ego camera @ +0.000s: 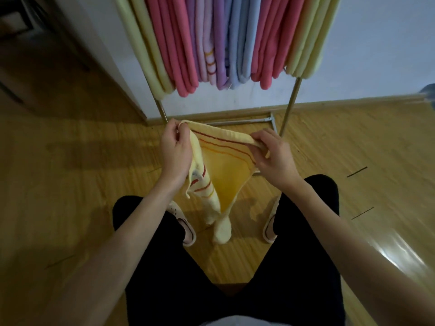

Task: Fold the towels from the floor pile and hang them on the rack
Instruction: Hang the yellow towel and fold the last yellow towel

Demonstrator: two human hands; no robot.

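Observation:
A yellow towel (223, 170) with red and orange stripes hangs in front of me, stretched along its top edge between both hands. My left hand (175, 151) pinches its left corner. My right hand (273, 154) pinches the right end of that edge. The towel's lower part droops down between my legs to about foot height. Just beyond it stands the metal rack (290, 109), with several folded towels (219, 41) in yellow, pink, purple and blue hanging from it. No floor pile is in view.
The rack's base bar (244, 122) lies on the wooden floor against a white wall (376, 48). A white door or cabinet edge (103, 55) stands at the left. My feet in light slippers (186, 227) rest close to the rack.

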